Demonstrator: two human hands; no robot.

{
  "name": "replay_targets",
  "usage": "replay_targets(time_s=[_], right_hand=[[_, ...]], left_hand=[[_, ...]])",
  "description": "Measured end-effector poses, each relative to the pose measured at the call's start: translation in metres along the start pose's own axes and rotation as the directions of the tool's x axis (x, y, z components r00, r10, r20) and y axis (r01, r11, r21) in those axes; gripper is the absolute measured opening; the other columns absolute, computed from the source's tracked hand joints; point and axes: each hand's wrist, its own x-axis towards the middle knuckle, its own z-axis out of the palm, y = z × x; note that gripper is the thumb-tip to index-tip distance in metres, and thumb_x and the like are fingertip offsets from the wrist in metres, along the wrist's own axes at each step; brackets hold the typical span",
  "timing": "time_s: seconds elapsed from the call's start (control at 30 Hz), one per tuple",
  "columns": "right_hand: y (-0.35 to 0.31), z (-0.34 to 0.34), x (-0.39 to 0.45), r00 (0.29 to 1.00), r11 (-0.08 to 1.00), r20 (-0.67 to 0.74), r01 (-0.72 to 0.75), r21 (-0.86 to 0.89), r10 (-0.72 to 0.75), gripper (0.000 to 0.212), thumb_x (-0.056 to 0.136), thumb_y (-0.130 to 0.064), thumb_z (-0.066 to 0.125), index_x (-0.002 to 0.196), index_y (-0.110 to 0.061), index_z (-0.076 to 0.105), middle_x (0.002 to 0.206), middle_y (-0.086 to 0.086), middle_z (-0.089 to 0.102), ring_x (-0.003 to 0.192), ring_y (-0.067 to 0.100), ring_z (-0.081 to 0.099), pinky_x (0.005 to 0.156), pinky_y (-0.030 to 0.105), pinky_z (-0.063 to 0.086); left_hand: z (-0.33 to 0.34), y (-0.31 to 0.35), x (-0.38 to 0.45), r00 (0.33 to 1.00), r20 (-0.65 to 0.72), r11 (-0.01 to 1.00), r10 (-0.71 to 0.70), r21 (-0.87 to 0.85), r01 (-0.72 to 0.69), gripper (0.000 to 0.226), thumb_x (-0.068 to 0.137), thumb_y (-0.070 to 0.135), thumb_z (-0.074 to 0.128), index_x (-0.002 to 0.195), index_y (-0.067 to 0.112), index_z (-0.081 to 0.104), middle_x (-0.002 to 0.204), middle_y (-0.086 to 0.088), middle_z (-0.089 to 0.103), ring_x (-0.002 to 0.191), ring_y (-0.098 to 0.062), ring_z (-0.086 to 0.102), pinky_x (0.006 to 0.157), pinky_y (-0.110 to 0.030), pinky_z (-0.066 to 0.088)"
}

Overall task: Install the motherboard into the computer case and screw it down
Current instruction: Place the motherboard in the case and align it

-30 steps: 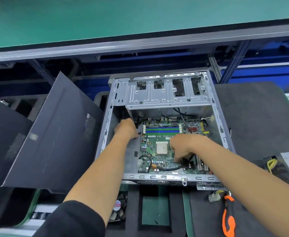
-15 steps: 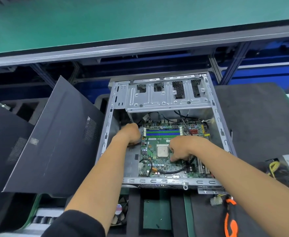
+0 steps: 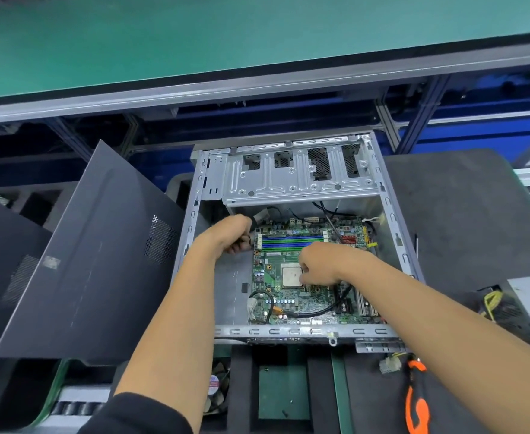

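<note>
Though flat, green motherboard (image 3: 301, 277)

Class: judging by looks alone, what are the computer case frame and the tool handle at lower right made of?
Computer case frame: likely bare sheet steel, judging by its dull silver sheen and punched slots. Tool handle: probably plastic or rubber, bright orange and black, smooth.

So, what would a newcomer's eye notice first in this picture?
Probably the green motherboard lying inside the open silver metal computer case at the centre, with both bare hands on it: the left hand at its far left corner, the right hand beside the square processor. Next, the orange-handled tool at bottom right.
</note>
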Motion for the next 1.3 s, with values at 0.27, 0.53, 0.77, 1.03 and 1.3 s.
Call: replay_targets(time_s=[0.27, 0.53, 0.77, 1.03, 1.3], right_hand=[[-0.011, -0.005, 0.011, 0.942, 0.965, -0.336, 0.083, 0.247, 0.005, 0.03, 0.09, -0.029, 0.058, 0.115, -0.014, 0.051, 0.081, 0.0, 0.057, 0.067, 0.015, 0.054, 0.055, 0.029, 0.042], [-0.044, -0.007, 0.039, 0.944, 0.885, -0.318, 0.223, 0.409, -0.091, 0.017, 0.088, -0.001, 0.051, 0.097, -0.014, 0.057, 0.108, 0.011, 0.066, 0.092, 0.024, 0.06, 0.074, 0.029, 0.045], [-0.037, -0.014, 0.032, 0.849, 0.874, -0.528, 0.254, 0.415, 0.004, 0.023, 0.097, -0.009, 0.05, 0.082, -0.007, 0.068, 0.082, 0.012, 0.065, 0.068, 0.023, 0.057, 0.061, 0.029, 0.04], [-0.055, -0.01, 0.015, 0.878, 0.891, -0.329, 0.418, 0.176, -0.347, 0.026, 0.094, -0.014, 0.057, 0.069, -0.006, 0.06, 0.057, 0.0, 0.052, 0.048, 0.003, 0.042, 0.051, 0.026, 0.036], [-0.048, -0.011, 0.014, 0.896, 0.85, -0.222, 0.438, 0.293, -0.385, 0.029, 0.083, -0.006, 0.056, 0.106, -0.014, 0.072, 0.087, 0.001, 0.07, 0.077, 0.021, 0.06, 0.07, 0.032, 0.051]], left_hand=[[-0.001, 0.009, -0.024, 0.84, 0.459, 0.957, 0.288, -0.167, -0.237, 0.009, 0.055, 0.011, 0.041, 0.048, 0.012, 0.035, 0.04, -0.003, 0.034, 0.037, -0.016, 0.031, 0.044, -0.021, 0.028], [-0.004, 0.004, -0.021, 0.752, 0.619, 0.961, 0.229, -0.022, -0.275, 0.027, 0.06, 0.026, 0.052, 0.044, 0.006, 0.061, 0.047, -0.014, 0.058, 0.04, -0.021, 0.046, 0.046, -0.023, 0.036], [-0.004, -0.001, -0.01, 0.958, 0.253, 0.991, -0.134, 0.056, 0.124, 0.032, 0.088, 0.017, 0.041, 0.065, 0.004, 0.06, 0.057, -0.012, 0.063, 0.046, -0.015, 0.059, 0.037, -0.015, 0.039], [0.005, -0.007, 0.008, 0.988, -0.032, 0.981, -0.15, -0.13, 0.144, 0.028, 0.094, 0.03, 0.059, 0.089, 0.002, 0.061, 0.072, -0.012, 0.065, 0.057, -0.018, 0.062, 0.051, -0.028, 0.054], [0.014, -0.009, 0.011, 0.966, -0.216, 0.979, -0.143, 0.113, 0.17, 0.02, 0.081, 0.005, 0.056, 0.061, 0.004, 0.055, 0.05, -0.008, 0.055, 0.041, -0.019, 0.046, 0.042, -0.019, 0.036]])
